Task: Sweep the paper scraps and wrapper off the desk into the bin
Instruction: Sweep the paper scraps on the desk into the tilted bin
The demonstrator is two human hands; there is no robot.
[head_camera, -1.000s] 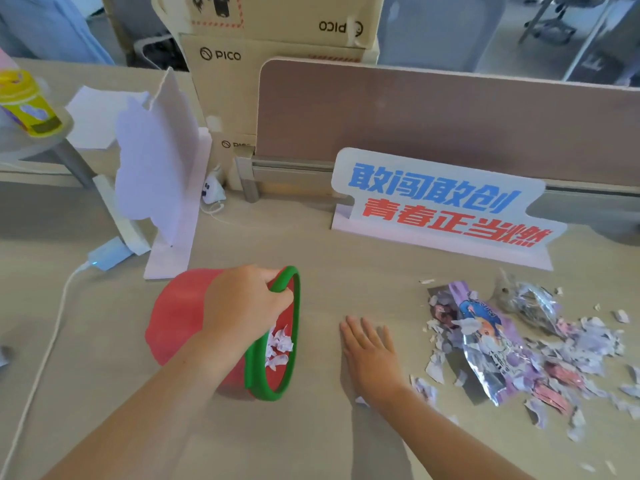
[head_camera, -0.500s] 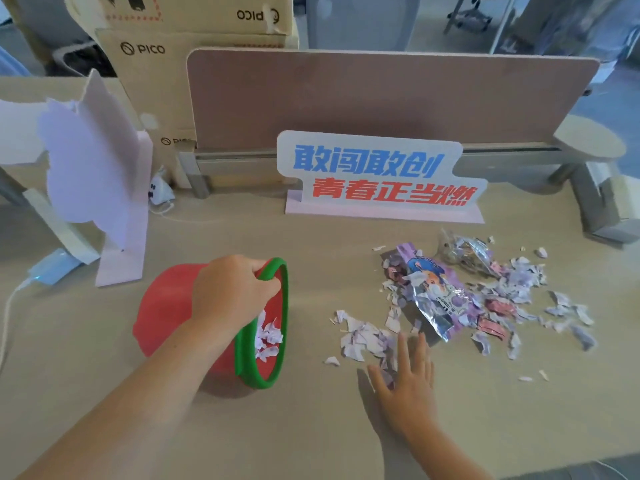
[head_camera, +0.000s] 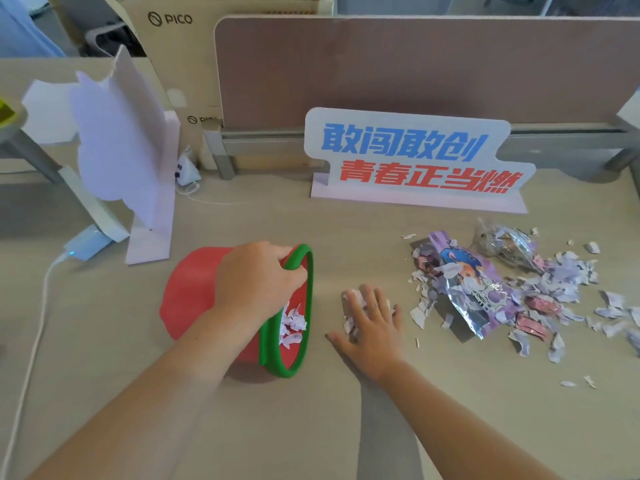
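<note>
A red bin (head_camera: 188,292) with a green rim lies tipped on its side on the desk, mouth facing right, with white paper scraps inside. My left hand (head_camera: 252,278) grips its green rim at the top. My right hand (head_camera: 372,318) lies flat on the desk, fingers spread, just right of the bin's mouth, with a few paper scraps under the fingers. Farther right lies a pile of torn paper scraps (head_camera: 568,285) and a shiny purple wrapper (head_camera: 467,285), with a crumpled clear wrapper (head_camera: 502,242) behind.
A white sign with blue and red characters (head_camera: 415,157) stands behind the scraps, in front of a brown divider panel (head_camera: 415,71). A white cut-out stand (head_camera: 121,143) is at left, with a blue charger (head_camera: 86,242) and white cable (head_camera: 34,341). Cardboard boxes (head_camera: 173,36) stand behind.
My right hand, which lay below a small cluster of scraps, has slid left toward the bin's mouth with some scraps under it. The left hand keeps hold of the rim.
</note>
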